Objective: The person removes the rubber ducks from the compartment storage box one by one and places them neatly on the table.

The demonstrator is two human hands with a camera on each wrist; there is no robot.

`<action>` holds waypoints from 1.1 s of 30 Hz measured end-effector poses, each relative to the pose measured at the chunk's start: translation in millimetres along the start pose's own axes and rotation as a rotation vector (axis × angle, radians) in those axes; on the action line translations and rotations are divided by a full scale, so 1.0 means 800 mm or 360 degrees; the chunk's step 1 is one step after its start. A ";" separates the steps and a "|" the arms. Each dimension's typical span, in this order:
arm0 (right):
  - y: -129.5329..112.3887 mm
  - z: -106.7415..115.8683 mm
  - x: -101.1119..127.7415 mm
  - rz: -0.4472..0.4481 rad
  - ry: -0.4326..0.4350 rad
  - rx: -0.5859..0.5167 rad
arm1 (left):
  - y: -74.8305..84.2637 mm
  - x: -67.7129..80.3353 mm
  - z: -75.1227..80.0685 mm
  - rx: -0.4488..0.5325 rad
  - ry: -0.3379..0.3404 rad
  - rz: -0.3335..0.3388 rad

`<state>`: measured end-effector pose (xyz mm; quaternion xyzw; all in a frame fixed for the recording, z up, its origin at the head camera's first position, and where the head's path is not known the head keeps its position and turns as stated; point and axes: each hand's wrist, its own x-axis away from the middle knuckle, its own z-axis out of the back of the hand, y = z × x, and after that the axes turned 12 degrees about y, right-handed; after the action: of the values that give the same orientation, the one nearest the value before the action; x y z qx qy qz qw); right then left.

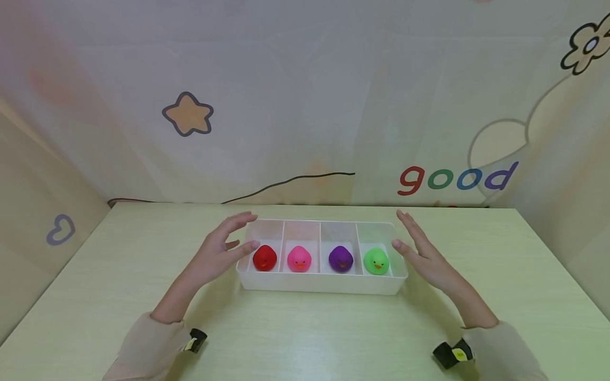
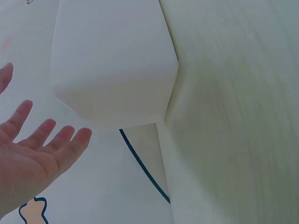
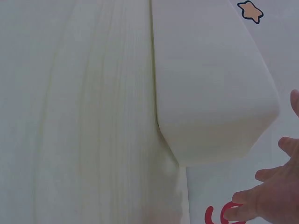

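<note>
A white plastic box (image 1: 321, 283) with a row of compartments sits on the table. From left to right its compartments hold a red toy duck (image 1: 264, 258), a pink toy duck (image 1: 299, 259), a purple toy duck (image 1: 340, 259) and a green toy duck (image 1: 376, 261). My left hand (image 1: 221, 250) is at the box's left end, fingers spread and holding nothing. At the right end my right hand (image 1: 425, 255) is likewise spread with nothing in it. In both wrist views the fingers look apart from the box's outer wall (image 2: 117, 46).
A pale wood-grain table (image 1: 314, 333) carries the box. Behind it hangs a printed curtain (image 1: 305, 106) with a star and the word "good". More cloth closes off the left and right sides. A black wrist strap (image 1: 195, 340) shows by the left sleeve.
</note>
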<state>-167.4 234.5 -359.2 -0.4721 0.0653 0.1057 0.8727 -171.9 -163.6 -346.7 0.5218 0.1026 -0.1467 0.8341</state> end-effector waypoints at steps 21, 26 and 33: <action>0.005 -0.005 0.001 -0.0160 -0.0029 -0.0256 | 0.002 -0.020 -0.011 -0.0270 -0.0325 0.0054; 0.006 -0.006 0.001 -0.0177 -0.0033 -0.0252 | 0.001 -0.024 -0.016 -0.0440 -0.0383 0.0014; 0.011 -0.006 0.001 -0.0189 -0.0052 -0.0286 | 0.007 -0.026 -0.025 -0.0653 -0.0433 -0.0004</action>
<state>-169.1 235.2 -369.6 -0.5496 0.0132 0.0669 0.8326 -189.4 -140.6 -343.9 0.3168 0.0174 -0.1927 0.9286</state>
